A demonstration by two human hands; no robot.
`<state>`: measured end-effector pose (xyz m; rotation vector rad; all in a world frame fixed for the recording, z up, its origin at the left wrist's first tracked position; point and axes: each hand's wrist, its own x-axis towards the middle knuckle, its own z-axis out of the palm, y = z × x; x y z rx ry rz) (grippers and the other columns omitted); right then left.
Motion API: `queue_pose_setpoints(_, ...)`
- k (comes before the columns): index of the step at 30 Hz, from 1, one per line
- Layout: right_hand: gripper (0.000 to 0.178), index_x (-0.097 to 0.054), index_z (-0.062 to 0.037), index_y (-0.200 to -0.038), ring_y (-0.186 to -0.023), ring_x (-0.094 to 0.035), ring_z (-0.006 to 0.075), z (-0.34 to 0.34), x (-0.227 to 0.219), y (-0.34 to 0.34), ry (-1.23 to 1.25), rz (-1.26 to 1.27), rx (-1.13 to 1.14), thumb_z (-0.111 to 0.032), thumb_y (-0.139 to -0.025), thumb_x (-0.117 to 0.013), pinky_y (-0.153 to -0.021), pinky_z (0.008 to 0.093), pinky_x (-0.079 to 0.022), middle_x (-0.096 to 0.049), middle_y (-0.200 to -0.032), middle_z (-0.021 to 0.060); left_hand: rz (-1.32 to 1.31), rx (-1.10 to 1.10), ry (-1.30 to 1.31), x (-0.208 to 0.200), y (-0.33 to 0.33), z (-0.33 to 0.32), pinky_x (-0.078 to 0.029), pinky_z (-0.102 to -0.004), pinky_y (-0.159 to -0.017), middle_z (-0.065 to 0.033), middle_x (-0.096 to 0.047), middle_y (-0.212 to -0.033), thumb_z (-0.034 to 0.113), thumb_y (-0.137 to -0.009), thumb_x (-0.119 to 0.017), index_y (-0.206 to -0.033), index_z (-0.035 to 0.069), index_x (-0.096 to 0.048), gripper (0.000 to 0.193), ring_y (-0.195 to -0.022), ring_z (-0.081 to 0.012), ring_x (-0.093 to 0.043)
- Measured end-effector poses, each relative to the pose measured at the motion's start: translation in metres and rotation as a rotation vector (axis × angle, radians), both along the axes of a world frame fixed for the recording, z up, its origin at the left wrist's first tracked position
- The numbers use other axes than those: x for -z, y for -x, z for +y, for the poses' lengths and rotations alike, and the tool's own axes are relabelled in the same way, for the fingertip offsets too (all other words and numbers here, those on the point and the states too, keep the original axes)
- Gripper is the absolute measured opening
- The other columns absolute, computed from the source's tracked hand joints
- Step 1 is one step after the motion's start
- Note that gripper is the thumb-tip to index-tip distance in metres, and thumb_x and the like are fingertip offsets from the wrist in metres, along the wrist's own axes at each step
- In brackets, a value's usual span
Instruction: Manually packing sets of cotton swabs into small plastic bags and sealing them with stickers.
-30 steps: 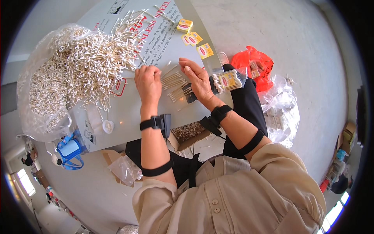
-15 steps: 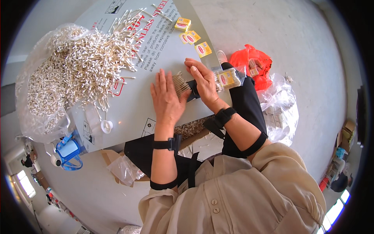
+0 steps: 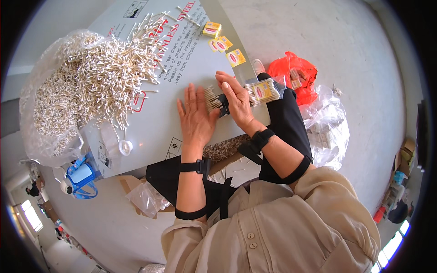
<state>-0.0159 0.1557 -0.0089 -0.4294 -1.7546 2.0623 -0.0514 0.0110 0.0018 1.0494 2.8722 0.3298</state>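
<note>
On the grey metal table, my left hand [image 3: 196, 118] lies with its fingers stretched out beside a row of cotton swabs [image 3: 210, 98], its thumb against their near end. A black holder [image 3: 223, 103] stands between these swabs and my right hand [image 3: 237, 101]. That hand is edge-on beside the holder, fingers extended and slightly cupped, thumb raised; its palm side is partly hidden. Just right of it, at the table edge, lies a clear packet of cotton swabs [image 3: 264, 91] with a yellow label.
A large clear bag [image 3: 27, 109] spills a heap of cotton swabs [image 3: 98, 75] at left. Small yellow cards [image 3: 236, 58] lie near the table's right edge. Beyond it are a red bag [image 3: 291, 68] and a clear bag [image 3: 330, 123]. A blue cup [image 3: 82, 177] is at the lower left.
Both hands stay almost in place. The row of swabs and the labelled packet appear shifted very slightly; more of the holder shows between my hands.
</note>
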Motion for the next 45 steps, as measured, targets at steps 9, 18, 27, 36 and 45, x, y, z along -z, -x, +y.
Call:
queue_pose_setpoints(9, 0.037, -0.054, 0.0028, -0.126, -0.127, -0.047, 0.0276, -0.016, -0.001, 0.015, -0.079, 0.049, -0.015, -0.024, -0.101, -0.047, -0.106, 0.0333, -0.036, -0.049, -0.138, 0.0192, -0.416, -0.431, -1.293, 0.01, 0.005, 0.015, -0.016, -0.0411, -0.117, -0.022, -0.022, -0.154, 0.04, -0.103, -0.036, -0.149, -0.003, -0.018, 0.066, -0.144, -0.0287, -0.021)
queue_pose_setpoints(18, 0.045, -0.05, 0.0051, -0.131, -0.13, -0.043, 0.0196, -0.007, 0.001, 0.001, 0.131, 0.016, -0.048, -0.029, -0.104, -0.042, -0.11, 0.0317, -0.034, -0.046, -0.142, 0.0131, -0.278, -0.339, -1.012, -0.001, -0.004, 0.001, -0.02, -0.0436, -0.116, -0.0194, -0.025, -0.154, 0.034, -0.1, -0.046, -0.147, -0.001, -0.026, 0.062, -0.142, -0.0317, -0.026)
queue_pose_setpoints(27, 0.041, -0.054, 0.0041, -0.128, -0.126, -0.047, 0.0172, -0.002, -0.003, -0.013, 0.138, -0.019, -0.058, -0.027, -0.103, -0.044, -0.109, 0.0302, -0.037, -0.05, -0.139, 0.0115, -0.042, 0.017, -0.029, -0.014, -0.038, 0.002, -0.012, -0.0535, -0.116, -0.0141, -0.025, -0.155, 0.04, -0.082, -0.068, -0.146, 0.005, -0.033, 0.081, -0.145, -0.027, -0.02)
queue_pose_setpoints(36, 0.037, -0.057, 0.0038, -0.124, -0.122, -0.05, 0.0153, -0.003, -0.004, -0.019, 0.088, -0.026, -0.02, -0.025, -0.102, -0.046, -0.105, 0.0283, -0.04, -0.052, -0.136, 0.0114, -0.03, 0.059, -0.011, -0.016, -0.028, 0.006, -0.01, -0.0559, -0.116, -0.0146, -0.025, -0.155, 0.039, -0.079, -0.071, -0.145, 0.001, -0.033, 0.085, -0.146, -0.028, -0.019)
queue_pose_setpoints(45, 0.035, -0.059, 0.0035, -0.121, -0.12, -0.051, 0.0151, -0.004, -0.004, -0.019, 0.109, -0.041, -0.003, -0.023, -0.102, -0.047, -0.104, 0.0283, -0.041, -0.054, -0.135, 0.0107, -0.095, 0.016, -0.095, -0.013, -0.034, 0.002, -0.012, -0.0582, -0.115, -0.0167, -0.024, -0.155, 0.036, -0.082, -0.068, -0.146, 0.001, -0.029, 0.083, -0.145, -0.0301, -0.021)
